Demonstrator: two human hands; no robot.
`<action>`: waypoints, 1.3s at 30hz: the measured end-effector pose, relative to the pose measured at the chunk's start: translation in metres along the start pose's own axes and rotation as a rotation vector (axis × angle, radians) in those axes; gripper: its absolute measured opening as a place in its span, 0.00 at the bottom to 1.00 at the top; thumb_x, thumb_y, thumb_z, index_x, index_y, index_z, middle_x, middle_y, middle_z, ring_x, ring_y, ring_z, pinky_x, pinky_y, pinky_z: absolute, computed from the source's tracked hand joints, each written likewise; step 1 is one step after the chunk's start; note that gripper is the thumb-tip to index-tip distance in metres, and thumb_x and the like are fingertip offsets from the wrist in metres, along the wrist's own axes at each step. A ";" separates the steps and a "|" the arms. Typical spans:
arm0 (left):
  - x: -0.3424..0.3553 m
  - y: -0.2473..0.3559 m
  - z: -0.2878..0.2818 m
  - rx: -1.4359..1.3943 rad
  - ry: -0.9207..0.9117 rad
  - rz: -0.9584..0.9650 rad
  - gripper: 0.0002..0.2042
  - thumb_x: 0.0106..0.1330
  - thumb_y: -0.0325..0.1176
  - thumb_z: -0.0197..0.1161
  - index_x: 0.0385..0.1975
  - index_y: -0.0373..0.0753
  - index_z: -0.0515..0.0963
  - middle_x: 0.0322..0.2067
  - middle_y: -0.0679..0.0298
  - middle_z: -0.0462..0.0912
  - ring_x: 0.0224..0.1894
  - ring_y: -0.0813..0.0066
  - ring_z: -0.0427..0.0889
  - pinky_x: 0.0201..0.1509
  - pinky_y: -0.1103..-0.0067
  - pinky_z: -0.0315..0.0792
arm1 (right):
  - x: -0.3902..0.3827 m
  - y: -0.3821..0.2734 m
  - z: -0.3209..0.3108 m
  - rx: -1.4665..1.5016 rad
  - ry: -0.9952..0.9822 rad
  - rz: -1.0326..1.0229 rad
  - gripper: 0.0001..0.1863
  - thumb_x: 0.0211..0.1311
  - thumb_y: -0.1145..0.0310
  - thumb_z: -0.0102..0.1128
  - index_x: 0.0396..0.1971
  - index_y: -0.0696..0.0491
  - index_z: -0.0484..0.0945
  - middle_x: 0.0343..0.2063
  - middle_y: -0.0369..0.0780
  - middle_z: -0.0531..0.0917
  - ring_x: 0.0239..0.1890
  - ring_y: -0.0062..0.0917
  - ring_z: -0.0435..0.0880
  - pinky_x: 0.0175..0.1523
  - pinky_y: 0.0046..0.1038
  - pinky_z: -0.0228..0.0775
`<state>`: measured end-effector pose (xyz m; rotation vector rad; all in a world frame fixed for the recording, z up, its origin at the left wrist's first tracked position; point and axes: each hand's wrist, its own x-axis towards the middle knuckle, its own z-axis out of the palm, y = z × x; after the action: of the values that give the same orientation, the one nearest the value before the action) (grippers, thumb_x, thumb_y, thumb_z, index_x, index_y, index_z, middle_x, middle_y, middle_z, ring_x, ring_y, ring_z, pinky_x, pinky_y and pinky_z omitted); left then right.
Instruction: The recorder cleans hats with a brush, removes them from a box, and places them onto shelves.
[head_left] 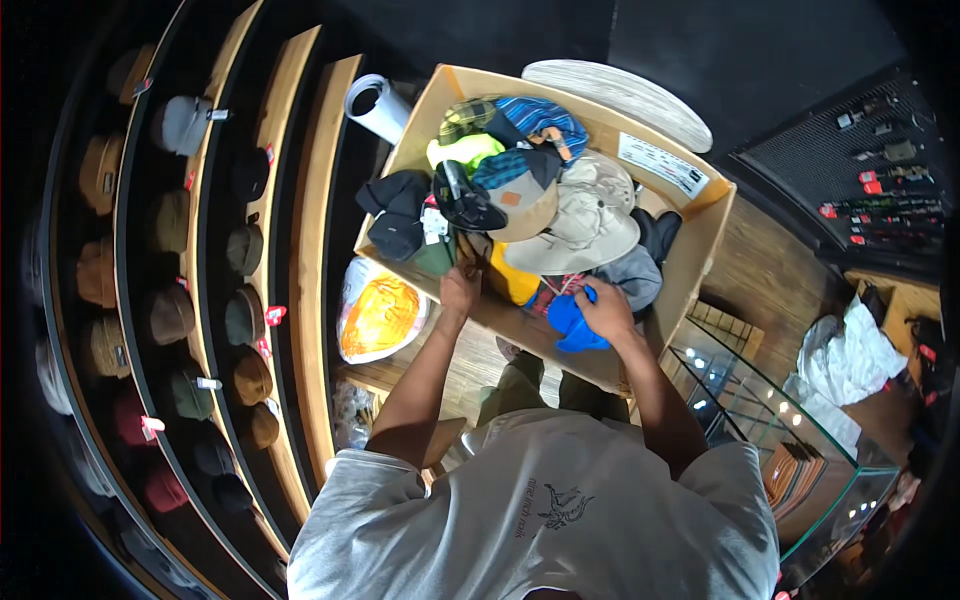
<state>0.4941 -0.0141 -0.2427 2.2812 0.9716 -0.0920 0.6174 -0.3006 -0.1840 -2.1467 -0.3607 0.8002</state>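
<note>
A large cardboard box (pixel 480 315) full of mixed hats and caps is in front of me. At its near right inside, my right hand (pixel 607 312) is closed on a bright blue cap (pixel 572 328). My left hand (pixel 461 287) reaches over the near left edge, its fingers closed among dark green and brown fabric; what they grip is hard to make out. Between the hands lies a yellow piece (pixel 514 276). Behind them sit a beige brimmed hat (pixel 590 222), a tan cap with a plaid crown (pixel 520 195), and a black cap (pixel 398 205) over the left wall.
Wooden shelves (pixel 318 240) of beanies and caps line the left. A white roll (pixel 380 108) stands behind the box, and an orange-and-white bag (pixel 383 308) lies left of it. At right are a glass display case (pixel 765 400) and crumpled white plastic (pixel 850 350).
</note>
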 end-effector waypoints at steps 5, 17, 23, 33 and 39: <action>0.017 -0.015 -0.061 0.472 -0.021 0.415 0.18 0.60 0.28 0.55 0.51 0.50 0.79 0.51 0.58 0.77 0.54 0.55 0.75 0.57 0.66 0.70 | 0.024 -0.059 0.043 -0.080 -0.030 -0.253 0.10 0.57 0.61 0.60 0.37 0.46 0.82 0.32 0.48 0.84 0.39 0.46 0.81 0.45 0.44 0.74; 0.007 0.018 -0.141 0.364 -0.004 0.627 0.12 0.54 0.32 0.66 0.39 0.42 0.80 0.48 0.55 0.74 0.51 0.52 0.70 0.56 0.66 0.68 | -0.016 -0.109 0.082 -0.167 -0.062 -0.177 0.19 0.57 0.54 0.62 0.47 0.45 0.78 0.39 0.50 0.83 0.43 0.47 0.82 0.47 0.44 0.73; -0.035 0.056 -0.203 -0.370 -0.232 0.533 0.12 0.59 0.34 0.70 0.33 0.35 0.75 0.36 0.65 0.78 0.42 0.77 0.76 0.48 0.79 0.68 | -0.064 -0.180 0.082 -0.011 0.035 -0.126 0.36 0.55 0.51 0.67 0.62 0.47 0.67 0.41 0.52 0.83 0.43 0.46 0.83 0.48 0.40 0.73; -0.115 0.023 -0.257 -1.001 -0.703 0.453 0.19 0.71 0.40 0.58 0.54 0.32 0.74 0.47 0.66 0.81 0.50 0.81 0.76 0.56 0.80 0.70 | -0.103 -0.243 0.045 0.492 -0.411 -0.243 0.17 0.65 0.63 0.60 0.49 0.58 0.79 0.41 0.35 0.84 0.42 0.19 0.80 0.51 0.23 0.71; -0.168 0.013 -0.279 -1.236 -0.661 0.170 0.21 0.71 0.39 0.57 0.59 0.34 0.69 0.54 0.60 0.78 0.54 0.73 0.78 0.58 0.75 0.74 | -0.097 -0.255 0.078 0.293 -0.504 -0.294 0.19 0.68 0.61 0.58 0.52 0.56 0.78 0.43 0.36 0.84 0.42 0.18 0.81 0.50 0.23 0.72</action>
<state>0.3317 0.0395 0.0341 1.0424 0.2846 -0.1162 0.4960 -0.1395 0.0152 -1.5578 -0.7486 1.1370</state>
